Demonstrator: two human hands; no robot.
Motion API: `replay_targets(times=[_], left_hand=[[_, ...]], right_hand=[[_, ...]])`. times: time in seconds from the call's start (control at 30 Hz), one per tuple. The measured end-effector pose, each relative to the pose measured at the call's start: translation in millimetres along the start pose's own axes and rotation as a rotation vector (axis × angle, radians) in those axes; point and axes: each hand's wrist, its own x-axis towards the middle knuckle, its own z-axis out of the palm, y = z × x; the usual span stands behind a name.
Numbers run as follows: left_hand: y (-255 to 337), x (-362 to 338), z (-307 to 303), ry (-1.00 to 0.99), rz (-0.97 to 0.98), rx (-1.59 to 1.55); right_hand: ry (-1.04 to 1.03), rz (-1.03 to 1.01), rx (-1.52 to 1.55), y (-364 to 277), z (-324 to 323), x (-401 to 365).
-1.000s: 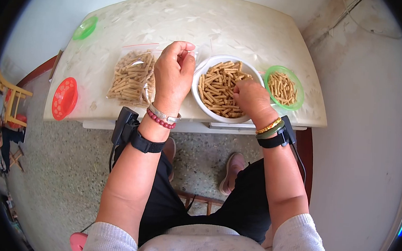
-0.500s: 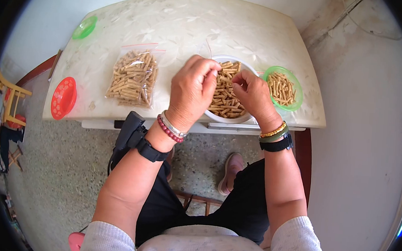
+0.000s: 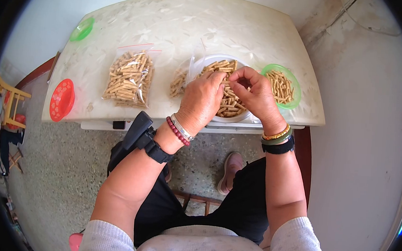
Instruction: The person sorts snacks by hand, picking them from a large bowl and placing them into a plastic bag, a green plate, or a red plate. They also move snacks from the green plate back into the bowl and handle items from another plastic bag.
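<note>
Left hand [image 3: 202, 97] and right hand [image 3: 258, 96], fingertips close together, above a white bowl [image 3: 231, 120].
Both hands have bent fingers; whether they grip something, I cannot tell. The short sticks [image 3: 230, 110] lie heaped in the bowl, beside a green basket [image 3: 297, 88] on the desk [image 3: 170, 25]. They seem light, stiff, perhaps brittle, better pinched gently at the middle; they look tan, slim and uneven.

The tabletop [image 3: 171, 18] looks smooth with a soft sheen. My filled zip bag [image 3: 129, 76] is clear, glossy plastic over rough, matt sticks. The white bowl [image 3: 210, 58] is smooth and probably plastic. The red basket [image 3: 63, 99] is shiny plastic. My wrist straps look like matt black cloth; the floor [image 3: 68, 163] is speckled stone.
</note>
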Motion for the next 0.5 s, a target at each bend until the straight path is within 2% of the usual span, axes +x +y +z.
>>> replay_targets(times=[0.07, 0.23, 0.3, 0.37, 0.4, 0.47, 0.5], left_hand=[[1, 1, -1, -0.025, 0.021, 0.011], [-1, 3, -5, -0.090, 0.012, 0.051], [-4, 4, -5, -0.040, -0.085, 0.011], [-7, 5, -6, -0.026, -0.091, -0.010], [-9, 5, -6, -0.014, -0.096, -0.032], [-12, 5, -5, -0.017, -0.099, -0.024], [-12, 5, -5, -0.019, -0.102, -0.016]], right_hand=[[-0.016, 0.051, 0.253, 0, 1, -1], [0.020, 0.051, 0.326, -1, 2, -3], [0.032, 0.064, 0.321, 3, 0, -4], [-0.164, -0.025, -0.328, 10, -5, -9], [-0.164, -0.026, -0.328, 13, -3, -10], [-0.279, 0.066, -0.544, 17, 3, -13], [-0.269, 0.047, -0.603, 17, 6, -14]])
